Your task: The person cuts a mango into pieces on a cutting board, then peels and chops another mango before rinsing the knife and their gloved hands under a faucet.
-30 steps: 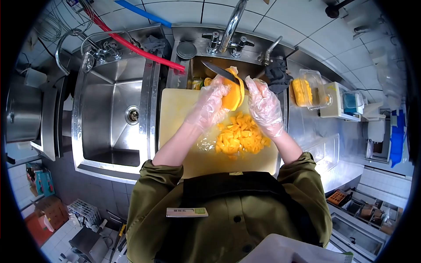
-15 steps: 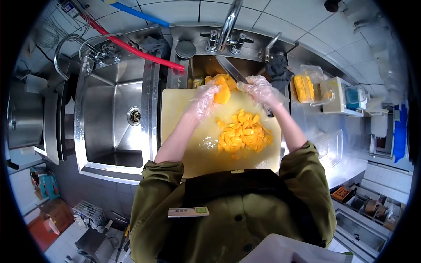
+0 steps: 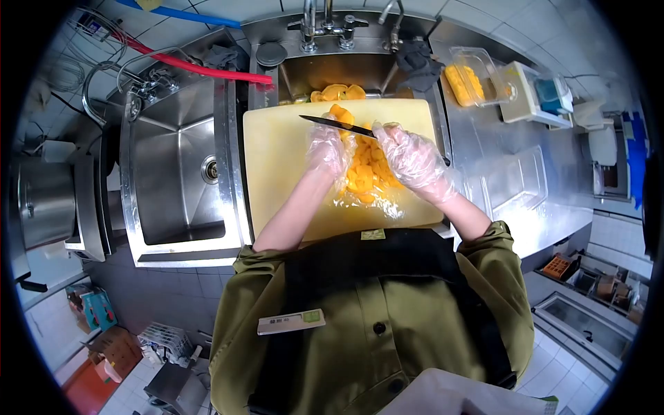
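Both hands wear clear plastic gloves. My left hand (image 3: 326, 151) is closed on a peeled orange-yellow piece of mango (image 3: 341, 113) above the cutting board (image 3: 273, 166). With my right hand (image 3: 415, 160) I grip a knife (image 3: 328, 123), its dark blade pointing left and crossing the mango piece; whether the edge is cutting in cannot be told. Beneath and between the hands, a pile of chopped mango (image 3: 364, 178) lies on the pale board, partly hidden by the gloves. More orange mango pieces or skins (image 3: 337, 92) sit in the sink just behind the board.
The board rests over a sink (image 3: 373, 69) with a faucet (image 3: 328, 31) behind. On the left is a second steel sink (image 3: 173, 180), with a red hose (image 3: 207, 71) above it. At right stand a clear container of yellow fruit (image 3: 462, 86) and a clear plastic tray (image 3: 519, 180).
Both hands have come back from the sink edge to over the board. The knife has swung to point left across the mango piece. The camera view has shifted.
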Action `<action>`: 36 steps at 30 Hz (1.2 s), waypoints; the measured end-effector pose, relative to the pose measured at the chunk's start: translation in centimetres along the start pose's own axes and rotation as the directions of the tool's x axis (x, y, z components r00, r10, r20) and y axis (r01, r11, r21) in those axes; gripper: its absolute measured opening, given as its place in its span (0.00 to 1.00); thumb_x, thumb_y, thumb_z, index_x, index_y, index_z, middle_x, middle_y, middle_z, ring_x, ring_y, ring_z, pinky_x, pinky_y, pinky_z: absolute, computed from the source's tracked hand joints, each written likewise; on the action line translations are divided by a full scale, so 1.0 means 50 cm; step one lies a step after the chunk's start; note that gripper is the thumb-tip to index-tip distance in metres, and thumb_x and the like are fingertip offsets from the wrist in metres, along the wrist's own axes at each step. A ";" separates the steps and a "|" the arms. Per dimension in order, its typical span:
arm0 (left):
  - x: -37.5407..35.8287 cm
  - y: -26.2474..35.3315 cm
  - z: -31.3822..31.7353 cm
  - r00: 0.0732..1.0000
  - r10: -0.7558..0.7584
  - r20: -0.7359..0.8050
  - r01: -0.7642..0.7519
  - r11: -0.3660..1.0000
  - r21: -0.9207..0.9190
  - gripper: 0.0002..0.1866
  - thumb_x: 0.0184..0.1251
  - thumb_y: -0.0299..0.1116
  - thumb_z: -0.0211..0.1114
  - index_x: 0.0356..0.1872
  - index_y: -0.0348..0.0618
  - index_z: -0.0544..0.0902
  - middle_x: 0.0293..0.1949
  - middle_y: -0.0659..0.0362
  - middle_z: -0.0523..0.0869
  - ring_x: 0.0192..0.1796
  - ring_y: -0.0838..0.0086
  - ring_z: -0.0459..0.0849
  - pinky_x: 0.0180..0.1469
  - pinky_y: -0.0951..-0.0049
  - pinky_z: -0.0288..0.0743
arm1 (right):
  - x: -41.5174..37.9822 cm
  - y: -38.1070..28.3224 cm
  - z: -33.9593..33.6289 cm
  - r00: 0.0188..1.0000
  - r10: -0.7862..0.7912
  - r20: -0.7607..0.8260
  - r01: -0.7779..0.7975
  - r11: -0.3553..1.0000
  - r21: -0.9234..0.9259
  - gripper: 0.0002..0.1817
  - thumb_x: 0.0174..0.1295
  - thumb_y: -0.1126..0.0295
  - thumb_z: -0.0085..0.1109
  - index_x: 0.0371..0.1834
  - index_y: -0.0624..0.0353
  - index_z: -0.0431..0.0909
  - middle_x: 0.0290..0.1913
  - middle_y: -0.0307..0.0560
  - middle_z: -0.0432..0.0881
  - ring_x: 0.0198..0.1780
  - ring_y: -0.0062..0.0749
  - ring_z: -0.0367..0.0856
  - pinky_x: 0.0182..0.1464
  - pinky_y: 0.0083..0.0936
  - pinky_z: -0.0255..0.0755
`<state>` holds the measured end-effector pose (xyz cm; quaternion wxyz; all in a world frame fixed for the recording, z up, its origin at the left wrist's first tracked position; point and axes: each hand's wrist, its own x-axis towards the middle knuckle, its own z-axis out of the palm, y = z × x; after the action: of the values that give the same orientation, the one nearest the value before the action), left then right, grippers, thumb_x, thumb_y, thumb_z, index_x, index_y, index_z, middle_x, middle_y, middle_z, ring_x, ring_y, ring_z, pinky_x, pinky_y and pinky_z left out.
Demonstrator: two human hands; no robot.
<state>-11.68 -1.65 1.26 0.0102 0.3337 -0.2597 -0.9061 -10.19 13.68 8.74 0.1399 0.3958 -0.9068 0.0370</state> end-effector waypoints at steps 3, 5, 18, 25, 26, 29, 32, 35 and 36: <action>-0.052 -0.027 -0.015 0.991 0.003 0.131 -0.004 1.000 0.012 0.14 0.65 0.30 0.51 0.51 0.39 0.70 0.49 0.57 0.75 0.52 0.71 0.72 0.61 0.69 0.61 | -0.047 -0.021 -0.002 1.000 0.008 -0.016 -0.009 0.997 -0.072 0.24 0.49 0.76 0.48 0.54 0.60 0.68 0.40 0.47 0.76 0.29 0.36 0.77 0.30 0.27 0.73; -0.066 -0.054 -0.046 0.956 -0.027 0.293 0.041 0.998 -0.042 0.15 0.65 0.30 0.52 0.52 0.40 0.69 0.50 0.58 0.74 0.52 0.71 0.72 0.61 0.70 0.61 | -0.071 -0.031 0.003 0.998 0.018 -0.061 -0.021 0.998 -0.055 0.25 0.48 0.75 0.49 0.55 0.60 0.67 0.41 0.46 0.77 0.29 0.35 0.77 0.30 0.26 0.73; -0.140 -0.041 -0.133 0.964 -0.215 0.159 0.080 0.800 0.594 0.18 0.66 0.41 0.50 0.56 0.51 0.66 0.53 0.62 0.70 0.55 0.73 0.68 0.51 0.56 0.62 | -0.199 -0.065 0.098 0.976 0.207 0.063 -0.215 0.961 0.174 0.16 0.51 0.75 0.48 0.45 0.62 0.73 0.42 0.55 0.77 0.38 0.41 0.79 0.39 0.33 0.74; -0.168 -0.031 -0.124 0.978 -0.165 0.128 0.041 0.754 0.656 0.22 0.65 0.39 0.50 0.60 0.52 0.62 0.55 0.62 0.67 0.56 0.73 0.66 0.51 0.60 0.62 | -0.202 -0.066 0.093 0.926 0.336 0.174 -0.359 0.926 0.121 0.14 0.53 0.73 0.47 0.43 0.61 0.73 0.42 0.55 0.77 0.41 0.41 0.78 0.41 0.31 0.73; -0.171 -0.029 -0.118 0.983 -0.149 0.104 0.045 0.755 0.655 0.22 0.65 0.38 0.51 0.60 0.51 0.63 0.53 0.63 0.69 0.55 0.74 0.68 0.49 0.62 0.64 | -0.212 -0.060 0.095 0.942 0.316 0.112 -0.331 0.931 0.157 0.13 0.53 0.73 0.48 0.43 0.61 0.73 0.43 0.55 0.77 0.41 0.41 0.78 0.41 0.32 0.73; -0.128 -0.045 -0.162 0.988 -0.098 0.116 -0.008 0.732 0.681 0.21 0.64 0.37 0.51 0.59 0.49 0.64 0.46 0.63 0.74 0.44 0.78 0.73 0.39 0.72 0.69 | -0.224 -0.078 0.067 0.981 0.188 0.045 -0.193 0.971 0.138 0.13 0.55 0.69 0.48 0.43 0.59 0.74 0.44 0.53 0.77 0.41 0.41 0.78 0.42 0.34 0.73; -0.143 -0.052 -0.148 0.961 -0.082 0.263 -0.086 0.817 0.570 0.21 0.63 0.35 0.53 0.58 0.46 0.65 0.40 0.64 0.76 0.33 0.82 0.73 0.29 0.78 0.68 | -0.225 -0.096 0.068 0.978 0.188 0.095 -0.204 0.958 0.200 0.14 0.56 0.69 0.48 0.44 0.58 0.74 0.43 0.51 0.77 0.38 0.41 0.78 0.39 0.33 0.73; -0.136 -0.086 -0.177 0.962 -0.007 0.272 -0.166 0.778 0.606 0.23 0.61 0.35 0.56 0.58 0.44 0.65 0.38 0.64 0.75 0.30 0.83 0.71 0.28 0.78 0.68 | -0.221 -0.095 0.080 0.988 0.151 -0.027 -0.143 0.972 0.184 0.15 0.57 0.69 0.47 0.47 0.57 0.73 0.40 0.50 0.78 0.31 0.40 0.79 0.32 0.33 0.74; -0.145 -0.090 -0.171 0.971 -0.040 0.236 -0.119 0.775 0.621 0.23 0.61 0.34 0.56 0.58 0.44 0.65 0.38 0.65 0.75 0.30 0.83 0.71 0.28 0.77 0.68 | -0.219 -0.091 0.088 0.990 0.138 -0.015 -0.133 0.975 0.181 0.15 0.57 0.70 0.47 0.47 0.58 0.73 0.39 0.49 0.78 0.30 0.40 0.78 0.31 0.32 0.73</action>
<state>-0.14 -0.33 -2.00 -0.1140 0.2020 -0.5546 -0.7991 -0.76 17.54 1.24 0.1135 0.3436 -0.9227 0.1334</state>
